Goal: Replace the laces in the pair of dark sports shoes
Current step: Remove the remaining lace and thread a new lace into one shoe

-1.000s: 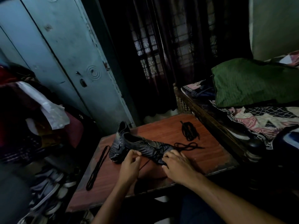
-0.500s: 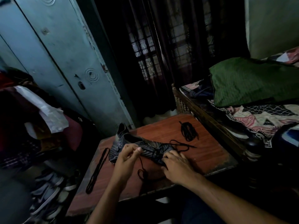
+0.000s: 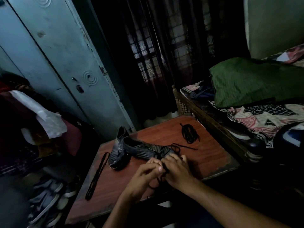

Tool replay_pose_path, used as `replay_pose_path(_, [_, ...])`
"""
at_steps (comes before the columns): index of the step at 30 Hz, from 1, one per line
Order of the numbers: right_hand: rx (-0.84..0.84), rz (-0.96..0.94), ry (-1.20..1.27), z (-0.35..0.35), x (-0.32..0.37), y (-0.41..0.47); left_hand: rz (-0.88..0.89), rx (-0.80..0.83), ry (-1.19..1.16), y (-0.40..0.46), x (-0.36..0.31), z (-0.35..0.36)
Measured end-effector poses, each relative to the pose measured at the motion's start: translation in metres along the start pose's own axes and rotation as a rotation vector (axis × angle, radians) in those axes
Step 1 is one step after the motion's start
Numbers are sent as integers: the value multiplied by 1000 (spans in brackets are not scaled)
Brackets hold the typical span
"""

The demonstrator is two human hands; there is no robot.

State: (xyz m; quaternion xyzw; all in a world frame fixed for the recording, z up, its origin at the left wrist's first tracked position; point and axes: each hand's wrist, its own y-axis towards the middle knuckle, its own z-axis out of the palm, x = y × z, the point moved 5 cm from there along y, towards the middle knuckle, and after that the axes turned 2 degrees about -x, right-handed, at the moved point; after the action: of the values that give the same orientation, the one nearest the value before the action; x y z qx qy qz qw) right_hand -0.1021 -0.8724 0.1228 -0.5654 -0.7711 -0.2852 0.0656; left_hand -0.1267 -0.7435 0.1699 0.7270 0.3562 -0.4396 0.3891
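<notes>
Two dark sports shoes lie on the reddish wooden table (image 3: 205, 162): one shoe (image 3: 146, 149) stretches sideways in front of me, the other shoe (image 3: 118, 150) stands behind and left of it. My left hand (image 3: 144, 175) and my right hand (image 3: 177, 171) meet at the near shoe's toe end, both pinching a black lace (image 3: 162, 176) that hangs in a loop below them. The lace's other end (image 3: 182, 147) trails right across the table.
A bundled black lace (image 3: 190, 134) lies at the table's far right, and a straight folded lace (image 3: 97, 176) lies along its left side. A bed (image 3: 246, 116) with a green cushion flanks the right. Sneakers (image 3: 44, 199) sit on the floor left; a metal cupboard (image 3: 57, 63) stands behind.
My left hand has come down and right from the shoe's middle to join my right hand at the toe end. The lace loop now hangs below both hands.
</notes>
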Motion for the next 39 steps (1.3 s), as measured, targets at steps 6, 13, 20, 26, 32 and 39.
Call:
replay_pose_path(6, [190, 177, 159, -10, -4, 9, -212, -262, 305, 18, 54, -19])
replay_pose_path(13, [190, 92, 273, -14, -6, 1, -92, -351, 653, 34, 47, -17])
replay_pose_path(20, [155, 7, -12, -9, -8, 3, -269, -414, 46, 10, 47, -36])
replay_pose_path(26, [157, 40, -26, -5, -6, 5, -223, -662, -30, 5, 34, -58])
replay_pose_path(32, [128, 37, -46, -2, -7, 5, -163, -706, -109, 18, 19, -56])
replay_pose_path(39, [119, 42, -48, -1, -7, 6, -222, -475, 739, 24, 36, -62])
